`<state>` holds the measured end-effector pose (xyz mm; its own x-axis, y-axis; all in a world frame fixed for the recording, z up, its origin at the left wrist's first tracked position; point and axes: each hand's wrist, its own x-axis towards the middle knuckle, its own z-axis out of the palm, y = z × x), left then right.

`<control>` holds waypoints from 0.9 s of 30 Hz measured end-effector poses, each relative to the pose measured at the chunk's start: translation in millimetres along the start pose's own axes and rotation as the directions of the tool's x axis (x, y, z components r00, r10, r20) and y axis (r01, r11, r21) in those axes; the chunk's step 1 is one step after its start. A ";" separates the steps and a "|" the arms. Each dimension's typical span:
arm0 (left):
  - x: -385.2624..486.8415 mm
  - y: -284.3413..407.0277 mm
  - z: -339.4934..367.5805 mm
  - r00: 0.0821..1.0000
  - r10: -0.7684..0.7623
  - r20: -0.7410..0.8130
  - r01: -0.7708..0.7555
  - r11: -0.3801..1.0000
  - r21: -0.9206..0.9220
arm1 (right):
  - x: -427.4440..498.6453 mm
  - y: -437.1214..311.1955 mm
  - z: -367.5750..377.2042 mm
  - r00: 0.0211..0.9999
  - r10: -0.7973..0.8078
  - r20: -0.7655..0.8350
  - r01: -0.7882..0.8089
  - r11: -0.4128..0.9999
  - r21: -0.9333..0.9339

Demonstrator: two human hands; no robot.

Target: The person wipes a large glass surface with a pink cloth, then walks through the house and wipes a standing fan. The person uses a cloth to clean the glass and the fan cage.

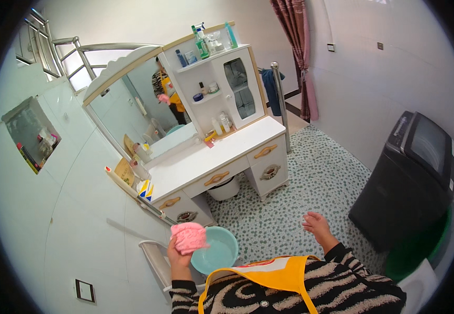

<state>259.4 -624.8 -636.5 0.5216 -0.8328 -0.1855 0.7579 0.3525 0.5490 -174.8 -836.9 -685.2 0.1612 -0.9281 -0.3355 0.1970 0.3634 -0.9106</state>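
Observation:
A pink cloth [189, 238], bunched up, is in my left hand [179, 260], raised beside a light blue plastic basin [215, 253]. The cloth overlaps the basin's left edge in view; I cannot tell whether the two touch. My right hand [317, 227] is held out over the pebble-patterned floor [278, 212] with its fingers apart and nothing in it. Ahead stands a white dressing table [219, 153] with a large mirror [140, 102], in which a person with a pink cloth shows.
Bottles [201, 45] and small jars stand on the dressing table's shelves. A white bin [225, 189] sits under its top. On the right are a dark washing machine [403, 184] and a green tub [419, 247]. A metal post [280, 106] rises behind the table.

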 end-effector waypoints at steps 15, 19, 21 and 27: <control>98.5 -136.9 145.6 0.937 -0.332 0.110 0.306 0.930 0.202 | 70.0 -136.5 -62.9 0.977 -0.213 -0.001 0.213 0.977 -0.025; 121.5 -148.8 168.8 0.884 -0.419 0.207 0.367 0.897 0.246 | 20.0 -257.4 -7.1 0.862 -0.384 0.329 0.432 0.898 -0.082; 135.2 -157.4 179.5 0.896 -0.428 0.117 0.382 0.878 0.288 | -26.7 -303.6 21.2 0.679 -0.554 0.482 0.661 0.747 -0.072; 197.5 -194.2 216.3 0.815 -0.568 0.116 0.504 0.792 0.344 | -87.4 -384.9 128.7 0.222 -0.590 0.776 0.969 0.046 -0.242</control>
<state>130.5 -950.0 -603.5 -0.0514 -0.9282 -0.3686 0.7287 -0.2872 0.6217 -140.2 -885.2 -274.3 0.6701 -0.3580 0.6503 -0.0689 -0.9022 -0.4258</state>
